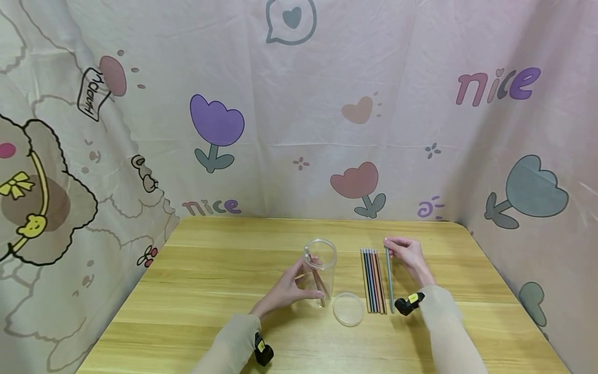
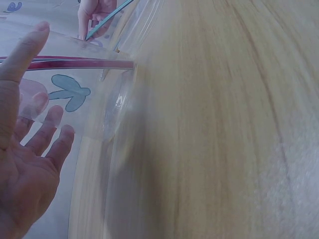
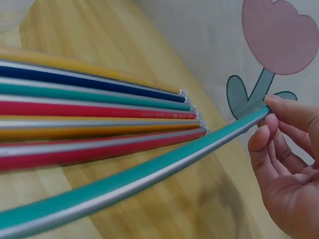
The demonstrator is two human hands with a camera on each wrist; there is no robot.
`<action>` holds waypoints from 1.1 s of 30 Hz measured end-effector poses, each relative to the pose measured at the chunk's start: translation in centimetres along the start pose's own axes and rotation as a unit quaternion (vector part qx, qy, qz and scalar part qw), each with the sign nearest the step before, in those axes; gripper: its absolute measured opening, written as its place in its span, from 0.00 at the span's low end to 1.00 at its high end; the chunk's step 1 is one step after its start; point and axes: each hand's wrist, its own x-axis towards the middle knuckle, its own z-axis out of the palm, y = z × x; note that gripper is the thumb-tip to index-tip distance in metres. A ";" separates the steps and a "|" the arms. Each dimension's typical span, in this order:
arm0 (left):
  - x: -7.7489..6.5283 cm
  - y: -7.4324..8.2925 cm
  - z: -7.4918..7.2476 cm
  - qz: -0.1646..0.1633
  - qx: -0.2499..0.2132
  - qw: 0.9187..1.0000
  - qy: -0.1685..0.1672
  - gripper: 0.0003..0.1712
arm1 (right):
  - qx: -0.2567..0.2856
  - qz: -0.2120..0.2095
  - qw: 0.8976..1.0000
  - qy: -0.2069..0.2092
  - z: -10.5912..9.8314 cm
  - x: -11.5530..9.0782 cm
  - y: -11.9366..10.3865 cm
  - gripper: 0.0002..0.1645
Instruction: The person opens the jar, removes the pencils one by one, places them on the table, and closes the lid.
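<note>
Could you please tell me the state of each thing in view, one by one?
Jar: upright, uncovered
Jar pencils: leaning inside
Lid: off, lying flat
Row pencils: lying side by side
Held pencil: pinched near one end
Left hand: holding the jar
Right hand: pinching the held pencil

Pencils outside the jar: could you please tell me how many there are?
7: a row of six beside the lid, and a green one pinched in the right hand. None of these seems hidden.

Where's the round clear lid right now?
In the head view, the lid lies flat on the table, just right of the jar and left of the pencils.
</note>
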 end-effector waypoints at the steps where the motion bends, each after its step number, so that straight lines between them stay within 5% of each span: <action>1: 0.0 0.0 0.0 -0.002 -0.001 1.000 0.000 0.42 | -0.003 0.000 1.000 0.000 0.0 0.0 0.1 0.14; 7: 0.0 0.0 0.0 -0.002 -0.003 1.000 0.002 0.41 | -0.029 0.007 1.000 0.007 0.1 0.3 0.6 0.09; 18: 0.0 0.0 0.0 -0.005 -0.003 1.000 0.003 0.40 | -0.076 0.010 0.997 0.012 0.3 1.0 1.2 0.23; 33: 0.0 0.1 0.0 0.012 0.002 1.000 0.001 0.40 | -0.174 -0.008 0.984 0.018 0.7 1.7 2.5 0.22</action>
